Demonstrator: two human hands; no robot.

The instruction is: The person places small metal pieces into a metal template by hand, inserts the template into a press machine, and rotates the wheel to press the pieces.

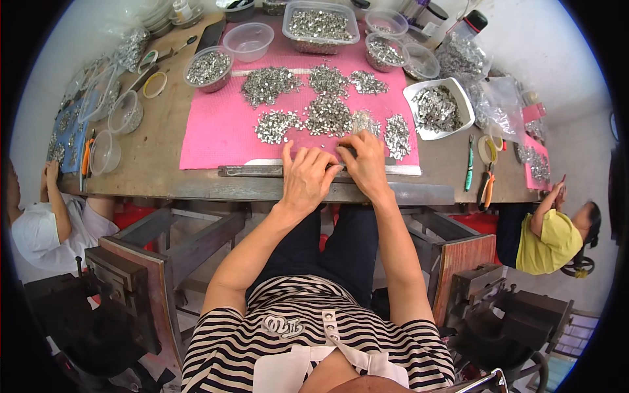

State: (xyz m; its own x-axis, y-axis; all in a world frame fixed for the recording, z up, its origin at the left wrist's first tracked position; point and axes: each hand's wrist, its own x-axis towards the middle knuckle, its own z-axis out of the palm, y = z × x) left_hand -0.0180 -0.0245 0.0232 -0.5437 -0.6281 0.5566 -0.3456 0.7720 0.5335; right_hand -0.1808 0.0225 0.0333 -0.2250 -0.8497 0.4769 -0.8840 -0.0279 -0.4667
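Both my hands work close together at the near edge of a pink mat (216,131), above a narrow metal bar (255,170). The fingers of my left hand (306,175) are bent down, its thumb reaching toward the right hand. My right hand (367,164) has its fingers curled inward beside it. Whatever lies between the fingertips is too small or hidden to make out. Just beyond the hands are piles of small silvery metal pieces (329,115). A flatter pile (278,126) is near my left fingers, and another pile (397,136) is right of my right hand.
Tubs of metal pieces (321,26) and a bowl (249,40) stand at the back. A white square dish (440,108) is on the right, near a green pen-like tool (469,164) and orange-handled pliers (486,187). People sit left (49,223) and right (547,239).
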